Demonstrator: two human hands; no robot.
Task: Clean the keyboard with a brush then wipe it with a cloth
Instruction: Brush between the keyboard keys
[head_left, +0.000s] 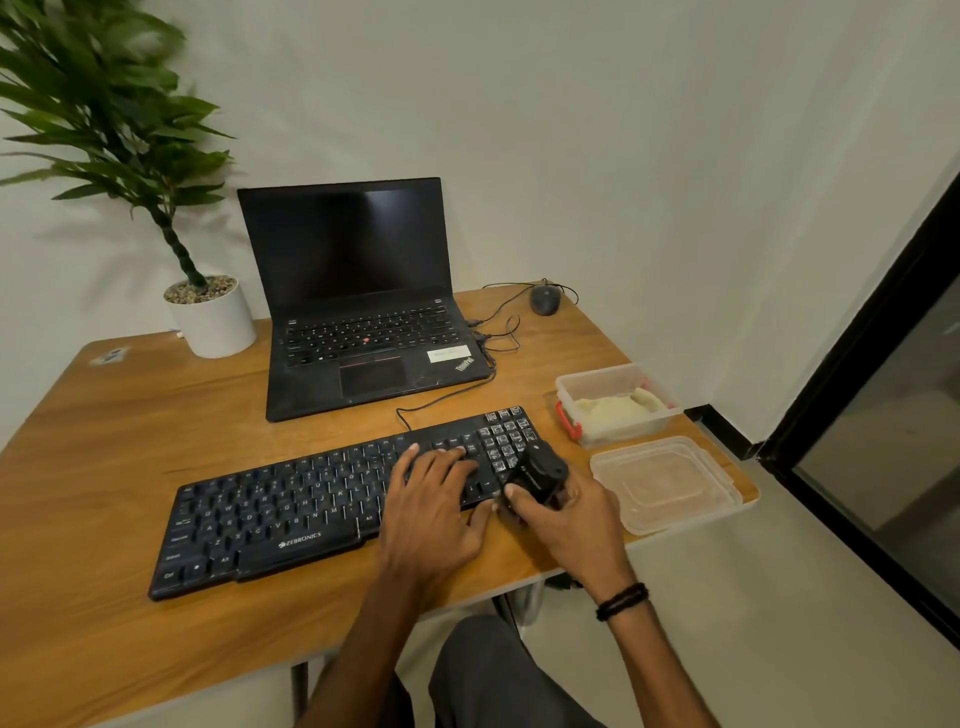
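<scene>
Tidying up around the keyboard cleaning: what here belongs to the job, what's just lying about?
Job: keyboard, under the left hand; black brush, gripped by the right hand; cloth in the clear tub.
Lying about: laptop, mouse, potted plant, clear lid.

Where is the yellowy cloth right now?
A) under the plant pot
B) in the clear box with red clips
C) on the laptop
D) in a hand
B: the cloth lies bunched inside the clear box, which stands on the table just beyond the right end of the keyboard.
</scene>
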